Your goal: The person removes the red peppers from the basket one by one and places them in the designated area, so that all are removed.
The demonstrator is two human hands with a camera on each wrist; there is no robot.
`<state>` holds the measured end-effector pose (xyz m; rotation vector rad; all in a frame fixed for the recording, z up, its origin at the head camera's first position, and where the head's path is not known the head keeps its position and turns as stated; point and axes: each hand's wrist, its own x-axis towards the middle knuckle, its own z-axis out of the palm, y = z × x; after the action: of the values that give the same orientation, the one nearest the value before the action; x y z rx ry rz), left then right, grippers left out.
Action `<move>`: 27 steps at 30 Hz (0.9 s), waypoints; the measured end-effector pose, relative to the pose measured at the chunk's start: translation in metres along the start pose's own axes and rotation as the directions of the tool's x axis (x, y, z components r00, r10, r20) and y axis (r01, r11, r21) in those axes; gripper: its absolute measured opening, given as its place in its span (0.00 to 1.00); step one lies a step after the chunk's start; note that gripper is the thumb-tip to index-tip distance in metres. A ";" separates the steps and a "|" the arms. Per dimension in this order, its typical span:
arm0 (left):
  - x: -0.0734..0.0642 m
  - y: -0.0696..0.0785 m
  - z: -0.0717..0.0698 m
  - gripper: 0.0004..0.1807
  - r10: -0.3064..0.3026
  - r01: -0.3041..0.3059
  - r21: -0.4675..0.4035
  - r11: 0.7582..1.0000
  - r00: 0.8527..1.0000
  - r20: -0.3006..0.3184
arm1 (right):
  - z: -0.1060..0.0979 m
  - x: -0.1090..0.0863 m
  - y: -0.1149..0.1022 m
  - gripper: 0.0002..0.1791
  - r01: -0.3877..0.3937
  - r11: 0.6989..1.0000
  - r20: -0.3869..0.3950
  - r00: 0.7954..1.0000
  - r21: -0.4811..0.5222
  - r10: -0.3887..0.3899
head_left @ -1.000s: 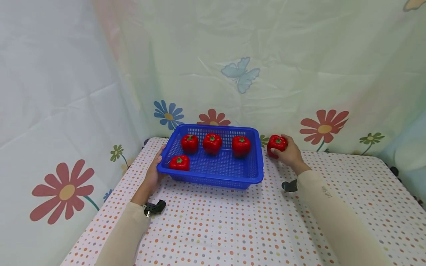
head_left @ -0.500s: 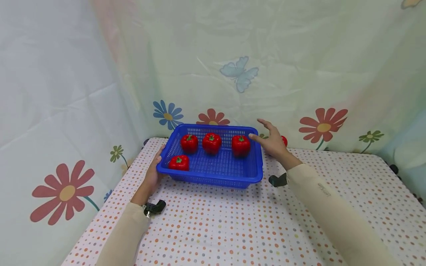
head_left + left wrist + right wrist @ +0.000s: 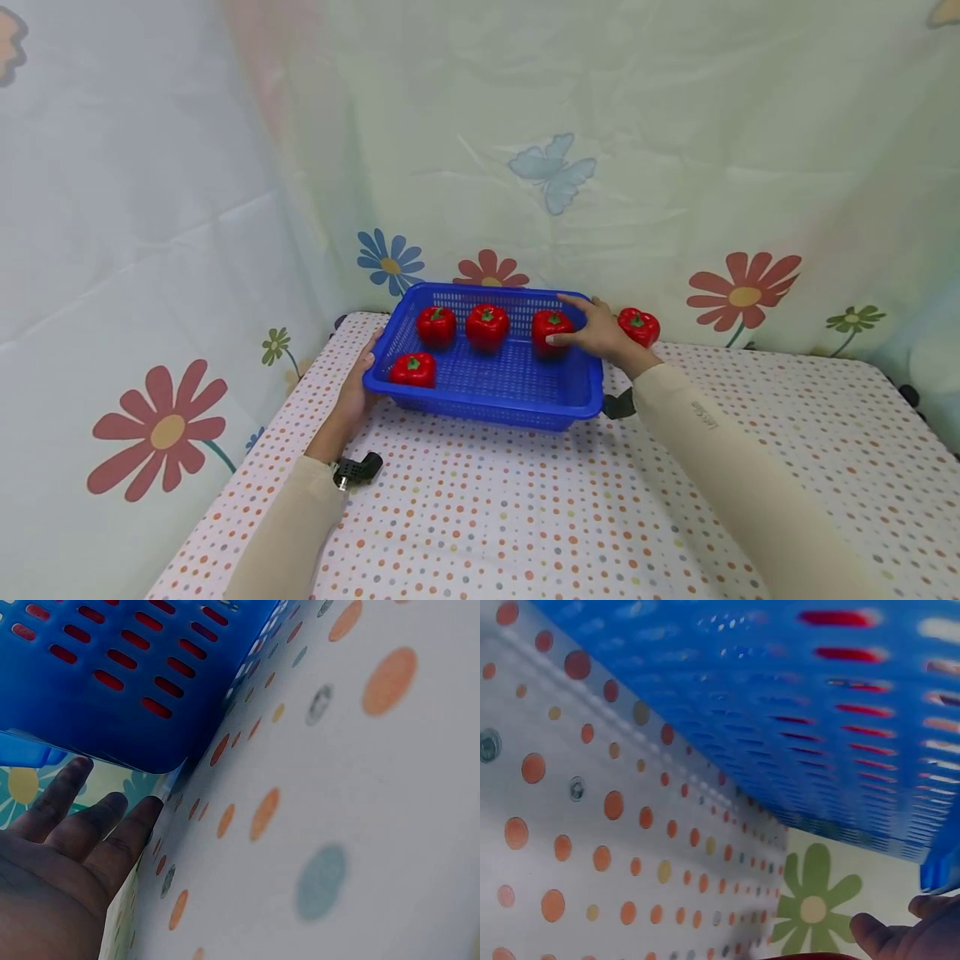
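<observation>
A blue plastic basket [image 3: 495, 407] stands on the dotted tablecloth with several red bell peppers inside. My left hand [image 3: 356, 387] rests against its left end, thumb by the rim; in the left wrist view the fingers [image 3: 124, 840] reach out straight beside the basket wall. My right hand [image 3: 600, 333] is over the right rim with fingers spread, its thumb overlapping the front of the rightmost red bell pepper [image 3: 550, 323] and its forefinger extended behind the pepper. Another red bell pepper [image 3: 640, 326] lies outside the basket, just beyond my right wrist.
Inside the basket, a front-left pepper [image 3: 412, 370], a back-left pepper [image 3: 436, 327] and a middle pepper [image 3: 487, 326] lie apart. A patterned curtain [image 3: 630, 183] hangs behind and to the left of the table [image 3: 480, 517].
My right hand has let go of the pepper outside the basket and moved left over the rim to the rightmost pepper inside. My left hand stays at the basket's left end.
</observation>
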<state>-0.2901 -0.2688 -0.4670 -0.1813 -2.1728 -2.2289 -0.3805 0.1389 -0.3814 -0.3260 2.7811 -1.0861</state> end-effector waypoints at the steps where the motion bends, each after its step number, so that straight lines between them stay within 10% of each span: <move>1: 0.001 0.000 0.000 0.31 0.001 -0.001 -0.001 1.000 1.000 0.001 | 0.001 0.001 0.001 0.50 -0.009 1.000 -0.002 1.000 -0.005 0.009; 27: 0.004 -0.002 -0.001 0.32 -0.012 0.012 -0.001 1.000 1.000 -0.019 | 0.004 0.026 0.000 0.49 -0.120 0.990 0.077 0.989 -0.076 0.126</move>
<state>-0.2943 -0.2692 -0.4683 -0.1470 -2.1695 -2.2277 -0.4046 0.1300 -0.3853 -0.1983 2.7310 -0.9261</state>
